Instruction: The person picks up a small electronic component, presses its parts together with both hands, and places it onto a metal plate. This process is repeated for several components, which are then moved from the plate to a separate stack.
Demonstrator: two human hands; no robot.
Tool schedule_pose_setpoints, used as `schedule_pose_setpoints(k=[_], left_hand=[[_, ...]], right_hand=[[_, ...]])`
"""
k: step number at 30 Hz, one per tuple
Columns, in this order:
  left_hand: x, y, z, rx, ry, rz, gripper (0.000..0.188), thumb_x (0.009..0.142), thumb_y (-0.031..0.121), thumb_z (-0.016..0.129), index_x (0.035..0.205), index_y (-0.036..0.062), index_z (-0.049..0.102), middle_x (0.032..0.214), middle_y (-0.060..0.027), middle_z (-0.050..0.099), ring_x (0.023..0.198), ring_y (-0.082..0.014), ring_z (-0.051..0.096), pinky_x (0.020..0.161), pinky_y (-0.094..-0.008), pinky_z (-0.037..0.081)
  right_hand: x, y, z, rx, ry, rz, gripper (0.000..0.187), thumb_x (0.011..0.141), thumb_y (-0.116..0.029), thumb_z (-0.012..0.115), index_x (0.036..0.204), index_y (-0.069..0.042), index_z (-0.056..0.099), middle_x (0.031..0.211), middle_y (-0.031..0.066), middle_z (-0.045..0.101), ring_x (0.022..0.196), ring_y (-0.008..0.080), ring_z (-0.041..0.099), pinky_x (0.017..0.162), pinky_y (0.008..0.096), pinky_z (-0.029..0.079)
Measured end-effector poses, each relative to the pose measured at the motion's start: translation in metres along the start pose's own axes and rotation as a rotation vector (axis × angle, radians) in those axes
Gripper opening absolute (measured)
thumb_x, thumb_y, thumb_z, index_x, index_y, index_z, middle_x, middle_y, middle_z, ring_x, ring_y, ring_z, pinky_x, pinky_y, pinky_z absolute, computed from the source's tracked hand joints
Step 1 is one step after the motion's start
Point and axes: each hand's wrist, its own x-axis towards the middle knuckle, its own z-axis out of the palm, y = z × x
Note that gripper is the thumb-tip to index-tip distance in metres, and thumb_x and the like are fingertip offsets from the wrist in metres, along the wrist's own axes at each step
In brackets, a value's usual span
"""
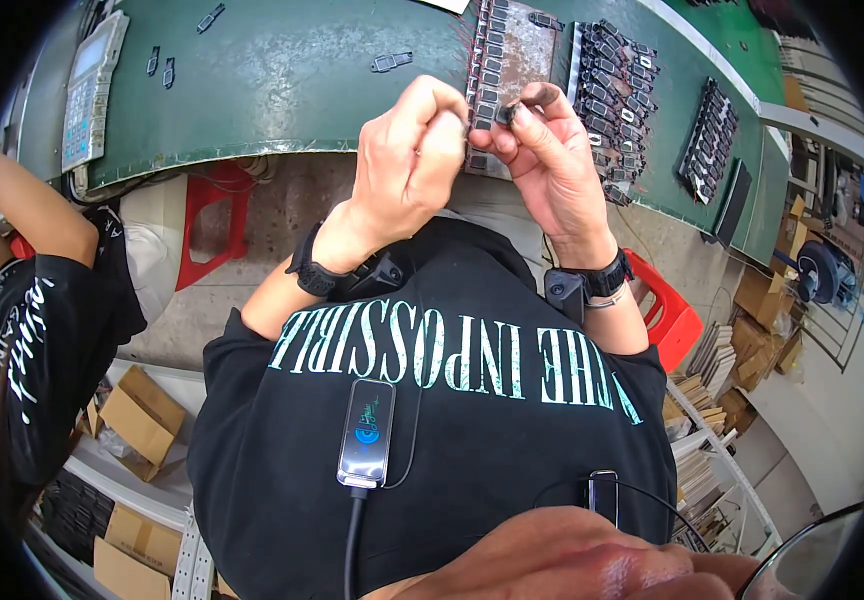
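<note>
My right hand (562, 170) pinches a small black part (505, 115) between thumb and fingertips, above the near edge of the bench. Close beside it on the left, my left hand (407, 165) is closed with its fingers curled in; what they hold, if anything, is hidden. Just beyond both hands runs a row of small black rectangular modules (492, 70) with thin red wires along its left side. That row lies along a worn metal plate (530, 60). To the right, many similar black modules (612, 95) lie clustered together.
Several loose modules (390, 62) lie on the green bench top (282, 80). A keypad device (90, 90) stands at the far left. Another block of modules (707, 140) is at the right. A person (42, 300) sits at my left. Red stools (667, 310) stand below the bench.
</note>
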Motion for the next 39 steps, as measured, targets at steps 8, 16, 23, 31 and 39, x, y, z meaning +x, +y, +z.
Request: schedule_pose_setpoints(k=[8,16,23,31,39], left_hand=[[0.008,0.005,-0.005,0.166,-0.073,-0.072,0.019,0.094,0.017,0.067,0.087,0.0018,0.059,0.067,-0.0075,0.059,0.053,-0.0160,0.054,0.050,-0.0305,0.043],[0.010,-0.004,0.008,0.491,-0.022,0.318,0.018,0.092,0.018,0.069,0.086,0.0041,0.060,0.066,-0.0073,0.060,0.057,-0.0228,0.061,0.051,-0.0317,0.047],[0.006,-0.001,0.001,0.130,-0.055,0.007,0.013,0.094,0.012,0.064,0.085,0.0035,0.059,0.067,-0.0049,0.061,0.057,-0.0152,0.060,0.052,-0.0271,0.046],[0.013,0.011,-0.007,-0.012,-0.045,-0.070,0.007,0.095,0.006,0.064,0.091,0.0019,0.068,0.077,-0.0017,0.066,0.067,-0.0079,0.060,0.056,-0.0211,0.047],[0.021,0.004,-0.009,0.358,-0.055,0.376,0.025,0.082,-0.003,0.074,0.106,0.0045,0.075,0.093,-0.0079,0.071,0.079,-0.0149,0.067,0.065,-0.0248,0.055]], right_hand=[[-0.002,-0.002,0.000,-0.062,0.001,-0.019,0.020,0.098,-0.006,0.061,0.116,-0.006,0.055,0.099,0.0079,0.065,0.085,0.0146,0.064,0.085,0.0323,0.056],[-0.003,-0.002,0.002,-0.128,0.112,-0.008,0.021,0.097,-0.005,0.062,0.117,-0.003,0.056,0.099,0.0071,0.066,0.085,0.0131,0.065,0.083,0.0288,0.055],[-0.004,-0.005,0.001,-0.329,0.057,-0.011,0.023,0.098,-0.008,0.062,0.119,-0.002,0.057,0.097,0.0056,0.064,0.084,0.0123,0.063,0.086,0.0294,0.055],[-0.004,-0.008,-0.009,0.361,-0.088,0.367,0.031,0.101,-0.010,0.055,0.130,0.000,0.053,0.102,0.0051,0.058,0.084,0.0111,0.057,0.092,0.0333,0.055],[0.000,-0.005,-0.015,0.485,-0.099,0.402,0.023,0.103,-0.012,0.052,0.123,-0.001,0.055,0.105,0.0086,0.064,0.086,0.0144,0.063,0.095,0.0378,0.057]])
